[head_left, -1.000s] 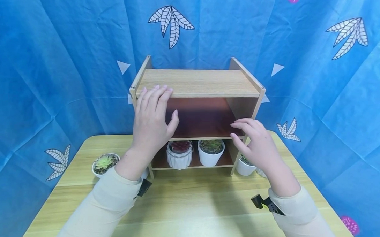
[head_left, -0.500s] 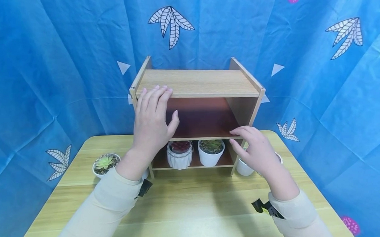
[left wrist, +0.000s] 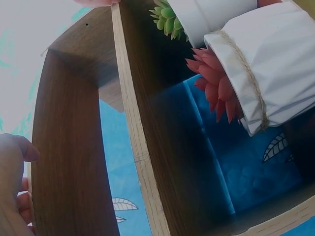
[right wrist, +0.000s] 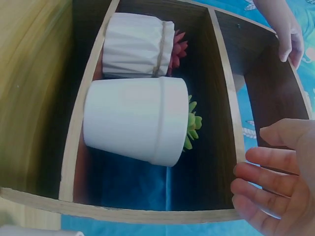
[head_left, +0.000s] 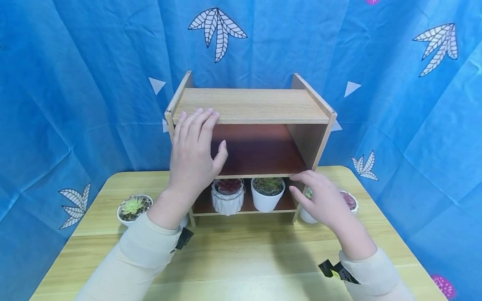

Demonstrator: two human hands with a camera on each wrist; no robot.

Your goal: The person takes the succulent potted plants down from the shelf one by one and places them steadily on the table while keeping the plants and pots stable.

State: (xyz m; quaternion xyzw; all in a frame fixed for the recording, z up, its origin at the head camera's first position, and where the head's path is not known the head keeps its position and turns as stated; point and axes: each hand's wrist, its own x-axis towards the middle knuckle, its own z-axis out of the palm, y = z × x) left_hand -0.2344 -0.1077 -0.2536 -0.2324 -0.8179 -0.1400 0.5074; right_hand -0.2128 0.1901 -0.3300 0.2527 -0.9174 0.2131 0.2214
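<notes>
A small wooden shelf unit point(head_left: 249, 106) stands at the back of the table. My left hand point(head_left: 193, 156) rests on the front edge of its top board near the left end, fingers straight. My right hand point(head_left: 322, 196) is at the right end of the middle board, fingers loosely bent, fingertips at its front edge; it holds nothing. On the lower board sit a ribbed white pot point(head_left: 228, 202) with a dark red succulent and a smooth white pot point(head_left: 268, 198) with a green one. Twine circles the ribbed pot point(right wrist: 135, 46) in the right wrist view.
A white pot with a pale green succulent point(head_left: 134, 208) stands on the table left of the shelf unit. To the right, partly behind my right hand, are another white pot point(head_left: 307, 215) and a pot with a reddish plant point(head_left: 349, 201). A blue patterned curtain point(head_left: 253, 43) hangs behind.
My right hand has moved down along the shelf unit's right side, and the reddish plant beside it has come into view. My left hand has stayed in place.
</notes>
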